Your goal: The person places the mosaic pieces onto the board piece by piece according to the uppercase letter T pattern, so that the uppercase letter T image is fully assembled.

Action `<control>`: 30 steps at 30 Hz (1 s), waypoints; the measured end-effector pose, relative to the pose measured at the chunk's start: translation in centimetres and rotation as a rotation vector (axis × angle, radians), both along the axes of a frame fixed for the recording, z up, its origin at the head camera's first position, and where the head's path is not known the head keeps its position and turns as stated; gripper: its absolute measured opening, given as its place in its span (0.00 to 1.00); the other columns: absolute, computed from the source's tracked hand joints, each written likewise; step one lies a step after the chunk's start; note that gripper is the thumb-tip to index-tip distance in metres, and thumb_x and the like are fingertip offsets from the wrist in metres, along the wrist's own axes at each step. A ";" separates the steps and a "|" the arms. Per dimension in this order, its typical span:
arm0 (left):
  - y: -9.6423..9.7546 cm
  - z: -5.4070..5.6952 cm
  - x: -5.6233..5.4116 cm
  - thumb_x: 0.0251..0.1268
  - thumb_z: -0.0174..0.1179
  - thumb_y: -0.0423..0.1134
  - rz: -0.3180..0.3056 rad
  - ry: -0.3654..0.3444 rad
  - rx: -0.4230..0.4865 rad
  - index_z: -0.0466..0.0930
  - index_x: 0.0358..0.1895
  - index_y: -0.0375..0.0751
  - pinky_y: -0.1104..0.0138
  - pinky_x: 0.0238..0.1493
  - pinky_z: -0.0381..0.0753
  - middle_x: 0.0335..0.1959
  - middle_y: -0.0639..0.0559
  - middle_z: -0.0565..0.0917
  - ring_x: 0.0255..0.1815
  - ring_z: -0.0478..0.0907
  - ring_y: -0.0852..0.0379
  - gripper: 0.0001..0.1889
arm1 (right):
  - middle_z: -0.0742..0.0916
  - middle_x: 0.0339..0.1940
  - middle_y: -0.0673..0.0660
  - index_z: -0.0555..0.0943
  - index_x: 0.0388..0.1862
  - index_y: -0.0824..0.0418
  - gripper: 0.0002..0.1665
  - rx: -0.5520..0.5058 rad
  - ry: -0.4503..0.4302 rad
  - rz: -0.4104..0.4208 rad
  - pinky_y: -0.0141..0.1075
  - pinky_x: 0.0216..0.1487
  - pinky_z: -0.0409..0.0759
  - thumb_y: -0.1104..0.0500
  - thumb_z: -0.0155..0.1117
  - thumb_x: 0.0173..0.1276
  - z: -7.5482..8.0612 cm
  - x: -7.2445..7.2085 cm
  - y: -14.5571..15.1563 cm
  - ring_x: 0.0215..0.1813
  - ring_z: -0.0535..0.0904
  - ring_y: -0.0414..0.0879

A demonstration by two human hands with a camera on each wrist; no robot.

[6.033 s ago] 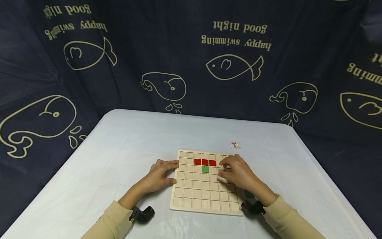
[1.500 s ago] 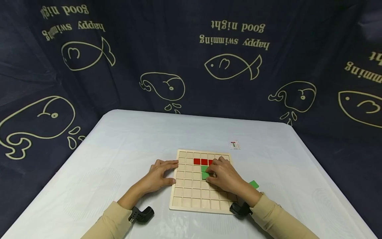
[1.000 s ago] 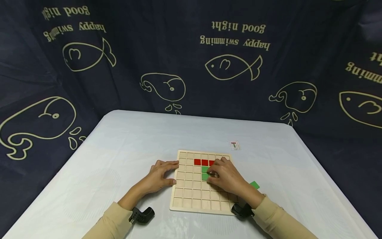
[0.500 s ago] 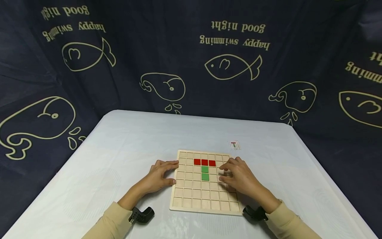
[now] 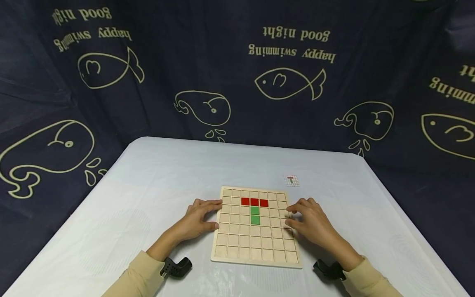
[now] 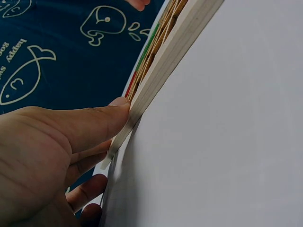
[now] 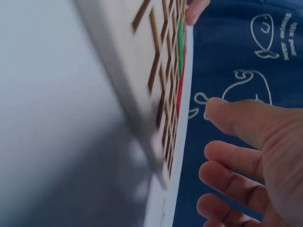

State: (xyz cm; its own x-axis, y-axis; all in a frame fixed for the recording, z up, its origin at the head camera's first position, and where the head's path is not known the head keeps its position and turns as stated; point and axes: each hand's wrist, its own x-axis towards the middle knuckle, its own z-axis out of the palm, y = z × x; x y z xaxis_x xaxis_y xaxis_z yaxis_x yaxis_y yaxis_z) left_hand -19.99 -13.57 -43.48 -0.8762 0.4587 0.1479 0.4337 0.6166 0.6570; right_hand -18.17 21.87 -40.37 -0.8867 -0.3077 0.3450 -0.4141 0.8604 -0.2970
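A square wooden grid board [image 5: 256,253] lies on the table. Three red tiles [image 5: 254,202] fill cells in a row near its far side. Below the middle one, two green tiles [image 5: 255,215] sit in a column, so the tiles form a T. My left hand [image 5: 196,218] rests at the board's left edge, thumb and fingers spread along it; in the left wrist view the thumb [image 6: 94,123] touches the rim. Over the board's right edge hovers my right hand [image 5: 311,218], fingers loosely bent and apart, with nothing between them, as the right wrist view confirms.
A small card [image 5: 292,180] printed with a red and green T on a grid lies beyond the board's far right corner. White cloth [image 5: 178,165] covers the table. A dark curtain [image 5: 237,62] with fish and whale drawings hangs behind it.
A second green tile has been set below the first. My right hand has let go of it and drawn back rightward, covering the spot where a loose green tile showed. My left hand stays put.
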 end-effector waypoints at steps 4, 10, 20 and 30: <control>0.1 0.0 0.0 0.53 0.67 0.43 0.004 0.002 -0.007 0.72 0.63 0.45 0.62 0.49 0.56 0.69 0.56 0.69 0.55 0.62 0.56 0.31 | 0.81 0.31 0.48 0.85 0.38 0.58 0.16 -0.006 0.011 -0.033 0.38 0.40 0.64 0.55 0.75 0.49 -0.2 0.2 1.1 0.36 0.67 0.41; 0.0 0.1 0.0 0.53 0.68 0.43 0.006 0.005 -0.009 0.73 0.63 0.45 0.62 0.49 0.56 0.69 0.56 0.69 0.56 0.62 0.56 0.31 | 0.82 0.32 0.50 0.85 0.39 0.59 0.17 -0.003 0.003 -0.083 0.40 0.41 0.65 0.55 0.75 0.50 -0.3 0.6 2.9 0.37 0.68 0.43; 0.0 0.1 0.0 0.53 0.67 0.44 0.000 -0.001 -0.013 0.72 0.63 0.45 0.62 0.49 0.56 0.69 0.55 0.69 0.55 0.63 0.56 0.31 | 0.82 0.32 0.51 0.85 0.40 0.60 0.19 0.041 -0.028 -0.136 0.38 0.38 0.64 0.55 0.75 0.48 -1.0 1.3 5.0 0.35 0.68 0.43; 0.1 0.3 0.1 0.53 0.68 0.43 0.002 -0.009 -0.013 0.72 0.64 0.44 0.62 0.49 0.55 0.70 0.54 0.68 0.55 0.62 0.55 0.31 | 0.82 0.33 0.52 0.85 0.39 0.60 0.21 0.079 -0.094 -0.184 0.38 0.37 0.63 0.53 0.76 0.47 -1.4 1.8 5.9 0.35 0.69 0.44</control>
State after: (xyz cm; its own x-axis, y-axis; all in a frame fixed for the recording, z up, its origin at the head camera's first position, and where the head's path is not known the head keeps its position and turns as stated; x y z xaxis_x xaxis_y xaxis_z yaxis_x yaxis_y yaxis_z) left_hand -19.92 -13.51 -43.22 -0.8785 0.4587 0.1337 0.4262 0.6259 0.6531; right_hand -16.33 27.73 -41.75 -0.9576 -0.1603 0.2394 -0.2214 0.9412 -0.2553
